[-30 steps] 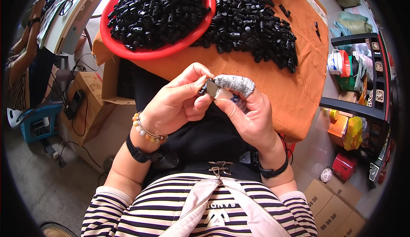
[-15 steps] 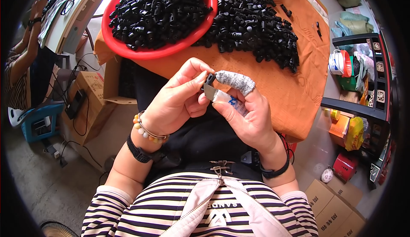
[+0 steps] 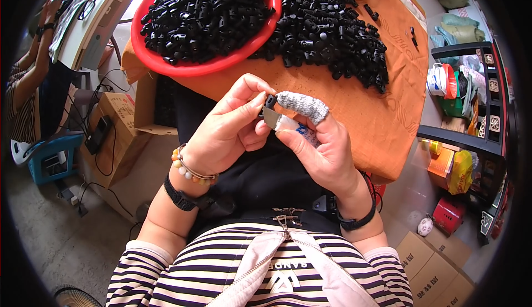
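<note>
My left hand [image 3: 227, 121] pinches a small black plastic part [image 3: 270, 101] between thumb and fingers. My right hand [image 3: 330, 155] grips a short flat blade [image 3: 270, 118] by its handle, which is wrapped in white with blue marks. The blade lies against the near side of the black part, its edge partly hidden by my left fingers. A grey knitted sleeve [image 3: 303, 105] covers my bent right index finger, whose tip meets the part's far side. Both hands are raised over my lap, at the near edge of the orange-covered table [image 3: 382, 135].
A red basin [image 3: 194, 70] heaped with black plastic parts stands at the table's far left. A loose pile of similar parts [image 3: 332, 41] spreads beside it. Cardboard boxes [image 3: 122, 119] and a blue stool [image 3: 55, 160] are left; a co-worker's arm [image 3: 39, 58] shows beyond. Black shelves [image 3: 460, 138] stand right.
Both hands, with the black part and blade, have shifted very slightly left. The grips are the same, and the blade still rests against the part.
</note>
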`<state>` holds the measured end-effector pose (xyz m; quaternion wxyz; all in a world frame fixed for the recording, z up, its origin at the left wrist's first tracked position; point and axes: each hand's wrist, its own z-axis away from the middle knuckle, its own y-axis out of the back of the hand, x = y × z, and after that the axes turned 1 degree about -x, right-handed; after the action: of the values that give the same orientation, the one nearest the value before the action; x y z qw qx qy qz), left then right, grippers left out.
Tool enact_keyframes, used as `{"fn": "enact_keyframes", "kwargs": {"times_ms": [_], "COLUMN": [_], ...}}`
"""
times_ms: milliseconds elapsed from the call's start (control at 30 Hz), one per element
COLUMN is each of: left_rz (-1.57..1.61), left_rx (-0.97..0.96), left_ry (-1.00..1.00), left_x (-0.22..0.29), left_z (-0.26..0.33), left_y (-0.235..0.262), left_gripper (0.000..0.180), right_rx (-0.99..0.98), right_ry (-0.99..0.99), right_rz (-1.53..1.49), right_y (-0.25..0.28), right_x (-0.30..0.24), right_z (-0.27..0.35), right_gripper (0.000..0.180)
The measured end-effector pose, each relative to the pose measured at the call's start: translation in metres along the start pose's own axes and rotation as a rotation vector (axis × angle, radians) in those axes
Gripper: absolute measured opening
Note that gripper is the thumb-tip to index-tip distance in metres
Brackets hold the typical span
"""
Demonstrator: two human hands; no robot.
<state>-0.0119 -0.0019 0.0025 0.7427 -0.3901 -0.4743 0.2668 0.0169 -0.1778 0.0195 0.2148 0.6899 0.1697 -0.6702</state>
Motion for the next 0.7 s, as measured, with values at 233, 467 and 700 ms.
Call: {"fn": "enact_keyframes", "kwargs": {"times_ms": [233,467,700], "left_rz": [0.008,0.048,0.113], "left_rx": [-0.046,-0.067,-0.099], "left_ry": [0.015,0.040,0.107], "left_x": [0.0006,-0.0011,-0.0023], "left_z": [-0.0006,-0.0006,-0.0035], "left_y": [0.0030,0.0019,0.0028], "left_gripper": [0.012,0.014,0.015], "right_rx": [0.016,0.003,0.084], "right_ry": [0.034,0.039,-0.044], "right_rz": [0.020,0.094,-0.125], "right_y": [-0.0012,0.0058,0.0074], "right_x": [0.0027,0.0029,0.0002], "right_z": [-0.0001,-0.0018,-0.0067], "right_gripper": [0.029,0.027,0.046]}}
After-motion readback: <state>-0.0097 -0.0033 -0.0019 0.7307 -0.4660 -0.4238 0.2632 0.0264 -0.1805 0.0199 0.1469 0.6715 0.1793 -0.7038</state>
